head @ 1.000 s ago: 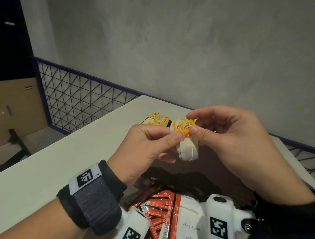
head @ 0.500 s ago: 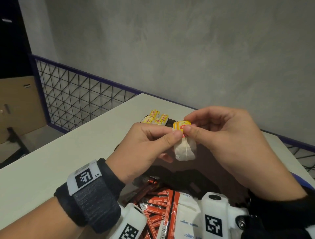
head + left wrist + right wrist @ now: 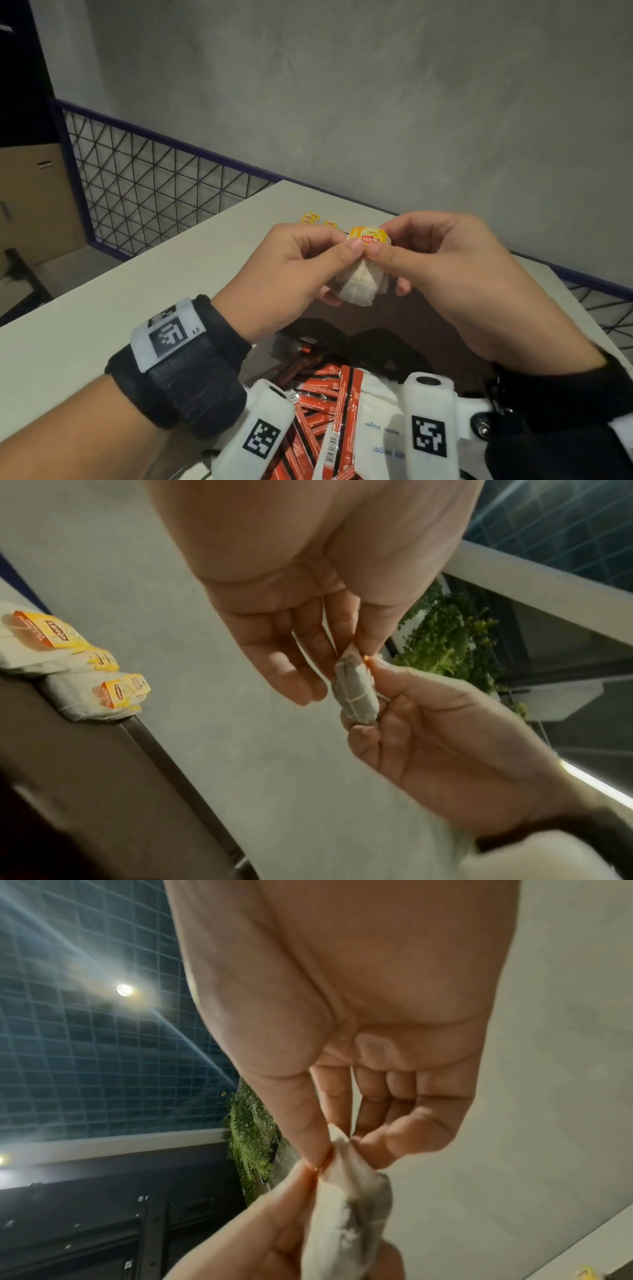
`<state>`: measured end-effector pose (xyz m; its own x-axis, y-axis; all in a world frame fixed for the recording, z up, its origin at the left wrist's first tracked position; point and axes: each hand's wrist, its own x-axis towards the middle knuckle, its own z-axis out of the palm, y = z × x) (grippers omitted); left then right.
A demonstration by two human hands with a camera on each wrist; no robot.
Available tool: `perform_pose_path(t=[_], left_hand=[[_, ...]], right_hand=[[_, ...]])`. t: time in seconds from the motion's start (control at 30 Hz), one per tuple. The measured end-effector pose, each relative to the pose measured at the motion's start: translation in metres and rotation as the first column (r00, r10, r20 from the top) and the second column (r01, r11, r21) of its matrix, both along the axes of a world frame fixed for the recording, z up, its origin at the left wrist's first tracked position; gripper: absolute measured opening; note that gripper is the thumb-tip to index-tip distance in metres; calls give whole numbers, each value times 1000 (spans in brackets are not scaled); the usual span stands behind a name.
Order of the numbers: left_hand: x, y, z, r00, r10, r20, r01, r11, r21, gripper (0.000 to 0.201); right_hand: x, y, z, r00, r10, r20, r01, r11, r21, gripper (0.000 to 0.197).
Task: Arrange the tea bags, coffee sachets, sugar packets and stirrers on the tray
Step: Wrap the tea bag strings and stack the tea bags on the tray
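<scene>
Over the white table (image 3: 102,308), your left hand (image 3: 291,274) and right hand (image 3: 455,274) pinched one tea bag (image 3: 359,284) between them; steady its tag before laying it flat.

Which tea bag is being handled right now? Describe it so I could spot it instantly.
Look above the dark tray on the pale table. Both hands meet there, left hand and right hand, pinching one tea bag by its yellow tag. Unlike the tea bags lying at the tray's far edge, it hangs in mid-air.

both hands are raised at frame centre, thumbs and forefingers meeting tip to tip. left hand (image 3: 294,270) and right hand (image 3: 455,274) each pinch the tea bag (image 3: 359,284), remaining fingers loosely curled beneath; both wrists wear black bands.
</scene>
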<state>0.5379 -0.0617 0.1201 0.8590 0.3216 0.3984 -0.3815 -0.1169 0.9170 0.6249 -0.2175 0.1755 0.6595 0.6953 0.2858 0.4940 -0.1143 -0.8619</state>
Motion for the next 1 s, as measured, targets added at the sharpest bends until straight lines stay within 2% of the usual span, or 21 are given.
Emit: perform_pose_path(t=[0.13,0.2,0.3,0.4,0.47,0.57,0.83,0.93,1.0], left_hand=[[-6,24,17,999,8,-44,-12,996,-94,23],[-10,49,19,995,73,-63,-81,987,-141,25],[-19,93,13,976,190,-106,-214,918,-335,19],[-24,124,3,965,235,-116,-259,779,-571,17],[-24,135,-4,957,259,-127,-279,715,-641,16],[-22,143,-13,946,289,-150,-316,707,-633,13],[-15,147,-15,949,274,-157,-312,735,-602,12],[-14,148,-16,947,277,-163,-317,732,-603,13],[-14,149,-16,944,284,-165,-325,727,-605,13]], right_hand=[[-10,23,10,1000,25,10,-25,1000,-2,9],[-4,40,19,993,14,115,-5,997,-81,14],[15,66,21,975,10,223,49,965,-257,18],[39,91,0,997,3,79,32,898,-438,15],[51,106,-20,997,-1,-76,-40,850,-526,13],[62,122,-45,985,-23,-170,-87,789,-608,9],[72,142,-59,942,-216,-256,10,783,-622,8],[74,142,-59,928,-264,-261,51,787,-615,27],[73,142,-60,934,-242,-264,30,787,-616,40]])
